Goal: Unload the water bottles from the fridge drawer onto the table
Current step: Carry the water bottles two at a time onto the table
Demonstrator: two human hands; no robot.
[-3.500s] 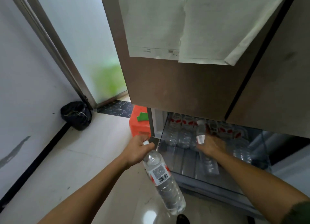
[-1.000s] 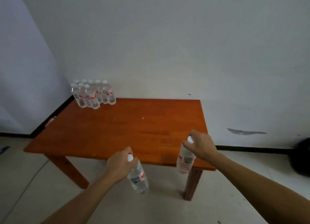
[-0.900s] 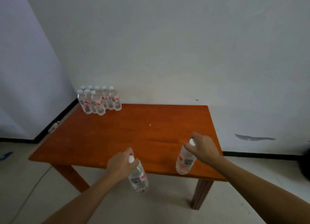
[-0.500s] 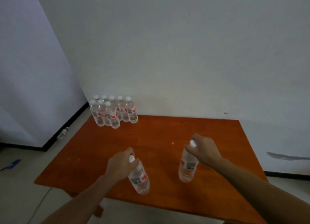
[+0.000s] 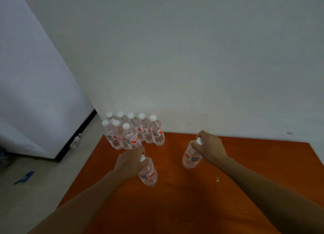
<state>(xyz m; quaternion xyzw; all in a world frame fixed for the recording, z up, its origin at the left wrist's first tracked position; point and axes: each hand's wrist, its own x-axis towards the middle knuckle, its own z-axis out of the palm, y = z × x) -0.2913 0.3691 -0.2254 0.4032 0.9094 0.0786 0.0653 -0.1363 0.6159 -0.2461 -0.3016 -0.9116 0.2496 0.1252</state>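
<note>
My left hand point(image 5: 128, 162) grips a clear water bottle point(image 5: 148, 173) by its white-capped neck, upright over the orange wooden table point(image 5: 184, 204). My right hand point(image 5: 211, 147) grips a second water bottle point(image 5: 190, 157) the same way, further right. Whether either bottle touches the tabletop I cannot tell. Several water bottles point(image 5: 133, 133) with white caps and red labels stand in two rows at the table's far left corner, just beyond my left hand. The fridge drawer is out of view.
A pale wall point(image 5: 192, 58) runs right behind the table. A white panel point(image 5: 35, 93) stands at the left, with grey floor point(image 5: 35, 181) below it. A small pale crumb point(image 5: 217, 179) lies on the tabletop near my right forearm.
I have gone from the fridge to the table. In the last second both hands carried their bottles forward over the tabletop, closer to the standing group.
</note>
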